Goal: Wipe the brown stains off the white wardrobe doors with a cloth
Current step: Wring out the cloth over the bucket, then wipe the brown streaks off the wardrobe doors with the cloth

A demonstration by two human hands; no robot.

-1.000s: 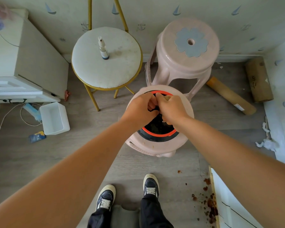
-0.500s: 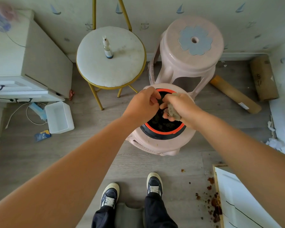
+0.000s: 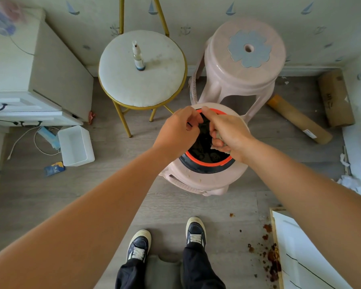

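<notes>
Both my hands meet over a black basin with an orange rim [image 3: 208, 163] that sits on a low pink stool [image 3: 204, 180]. My right hand [image 3: 227, 130] grips a grey-brown cloth [image 3: 220, 148], which shows only a little below its fingers. My left hand [image 3: 179, 130] has its fingers curled at the basin's far rim, close to the right hand; what it pinches is hidden. The white wardrobe door [image 3: 296, 247] lies at the lower right, with brown stains [image 3: 272, 259] along its left edge and on the floor.
A round white stool [image 3: 154, 88] with gold legs carries a small spray bottle [image 3: 138, 57]. A taller pink stool [image 3: 246, 59] stands at the wall. A white nightstand [image 3: 29, 80] and white tub [image 3: 75, 146] are left; cardboard rolls [image 3: 298, 119] right. My shoes [image 3: 167, 240] are below.
My hands stayed over the basin while the view shifted a little. The cloth came into sight under my right hand and is bunched in its fingers now.
</notes>
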